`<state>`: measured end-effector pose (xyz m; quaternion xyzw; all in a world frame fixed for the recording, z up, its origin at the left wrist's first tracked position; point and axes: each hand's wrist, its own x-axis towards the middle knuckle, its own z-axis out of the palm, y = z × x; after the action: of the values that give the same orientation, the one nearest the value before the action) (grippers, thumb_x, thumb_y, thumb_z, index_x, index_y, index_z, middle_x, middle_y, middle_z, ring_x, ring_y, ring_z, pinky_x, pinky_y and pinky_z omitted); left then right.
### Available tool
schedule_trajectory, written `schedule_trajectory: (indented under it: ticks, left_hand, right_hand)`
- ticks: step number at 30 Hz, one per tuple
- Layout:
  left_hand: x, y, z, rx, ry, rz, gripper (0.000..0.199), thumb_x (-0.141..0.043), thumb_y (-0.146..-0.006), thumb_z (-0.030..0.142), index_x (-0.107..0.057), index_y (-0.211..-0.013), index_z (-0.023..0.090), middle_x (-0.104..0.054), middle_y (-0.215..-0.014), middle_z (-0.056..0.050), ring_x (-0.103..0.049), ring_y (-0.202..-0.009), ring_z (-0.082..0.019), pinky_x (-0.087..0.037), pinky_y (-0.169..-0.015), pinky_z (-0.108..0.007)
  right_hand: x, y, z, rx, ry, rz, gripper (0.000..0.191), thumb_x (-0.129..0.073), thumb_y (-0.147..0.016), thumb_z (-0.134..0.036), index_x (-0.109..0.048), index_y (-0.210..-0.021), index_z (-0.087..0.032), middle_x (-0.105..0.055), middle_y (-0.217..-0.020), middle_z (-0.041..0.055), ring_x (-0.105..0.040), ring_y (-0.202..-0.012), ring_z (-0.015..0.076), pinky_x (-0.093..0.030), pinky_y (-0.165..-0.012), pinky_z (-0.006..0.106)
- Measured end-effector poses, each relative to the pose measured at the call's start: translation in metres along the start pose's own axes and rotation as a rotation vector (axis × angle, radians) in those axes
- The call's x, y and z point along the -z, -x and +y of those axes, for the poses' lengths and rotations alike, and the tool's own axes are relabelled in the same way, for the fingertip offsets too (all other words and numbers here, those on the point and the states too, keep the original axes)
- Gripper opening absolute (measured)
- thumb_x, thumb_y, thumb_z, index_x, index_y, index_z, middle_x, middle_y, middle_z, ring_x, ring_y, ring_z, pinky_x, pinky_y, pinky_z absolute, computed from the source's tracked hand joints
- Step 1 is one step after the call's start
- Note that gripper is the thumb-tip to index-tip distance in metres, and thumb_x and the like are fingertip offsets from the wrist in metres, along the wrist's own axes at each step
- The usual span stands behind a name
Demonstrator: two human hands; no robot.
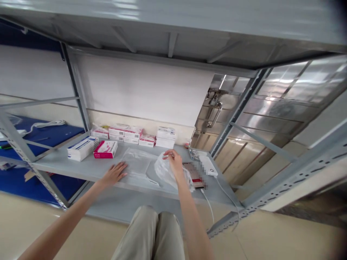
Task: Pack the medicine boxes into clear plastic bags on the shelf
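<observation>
My left hand point(115, 174) lies with spread fingers at the shelf's front edge, its fingertips beside a flat clear plastic bag point(137, 162). Over a crumpled clear plastic bag point(165, 171) is my right hand point(173, 159), its fingers bent; whether they grip the plastic is too small to tell. A thin white strip-like object point(153, 180) rests between the two bags. Just right of the crumpled bag lies a phone point(193, 173) with a partly blurred screen. A pink and white box point(106, 149) and white-blue boxes point(81, 148) stand beyond my left hand.
Several small boxes point(131, 133) line the back of the grey shelf point(56, 160). A white device point(208, 165) with a cable sits at the right. Metal posts point(238, 108) frame the sides, and an upper shelf point(162, 39) hangs overhead.
</observation>
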<state>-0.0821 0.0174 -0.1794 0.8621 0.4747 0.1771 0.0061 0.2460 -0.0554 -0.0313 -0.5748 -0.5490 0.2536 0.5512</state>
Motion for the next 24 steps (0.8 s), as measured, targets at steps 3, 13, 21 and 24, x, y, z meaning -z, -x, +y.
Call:
schedule_trajectory:
  ticks: [3,13,21,24]
  left_hand:
    - [0.007,0.007,-0.003,0.036,-0.125,-0.01,0.045,-0.034,-0.094,0.041,-0.053,-0.132,0.025,-0.048,-0.143,-0.013,-0.039,-0.135,-0.028,-0.028,-0.108,-0.054]
    - [0.109,-0.023,0.152,-0.178,0.191,0.448,0.04,-0.046,-0.089,0.055,-0.054,-0.103,0.018,-0.062,-0.105,-0.011,-0.056,-0.1,-0.026,-0.043,-0.086,-0.04]
    - [0.142,-0.043,0.213,-0.103,0.653,0.547,0.025,-0.057,-0.087,0.04,-0.051,-0.104,0.022,-0.058,-0.095,-0.004,-0.051,-0.08,-0.017,-0.041,-0.068,-0.028]
    - [0.147,-0.045,0.217,-0.026,0.757,0.519,0.021,-0.061,-0.084,0.034,-0.053,-0.099,0.022,-0.057,-0.091,-0.002,-0.046,-0.074,-0.015,-0.039,-0.066,-0.026]
  right_hand:
    - [0.016,-0.002,-0.025,0.1,-0.3,-0.053,0.013,-0.047,-0.078,-0.029,-0.056,-0.075,-0.02,-0.067,-0.077,0.0009,-0.067,-0.064,0.0178,-0.05,-0.072,0.033]
    - [0.032,0.013,-0.083,0.196,-0.781,0.024,0.005,-0.062,-0.073,-0.026,-0.066,-0.073,-0.022,-0.068,-0.078,-0.0017,-0.066,-0.074,0.0159,-0.051,-0.08,0.034]
    - [0.031,0.02,-0.074,0.061,-0.94,0.11,0.005,-0.064,-0.065,-0.02,-0.065,-0.07,-0.021,-0.07,-0.079,-0.0004,-0.067,-0.082,0.0171,-0.048,-0.086,0.035]
    - [0.032,0.021,-0.067,0.037,-0.963,0.133,0.006,-0.064,-0.064,-0.018,-0.064,-0.069,-0.02,-0.069,-0.077,0.0001,-0.067,-0.079,0.0165,-0.048,-0.087,0.035]
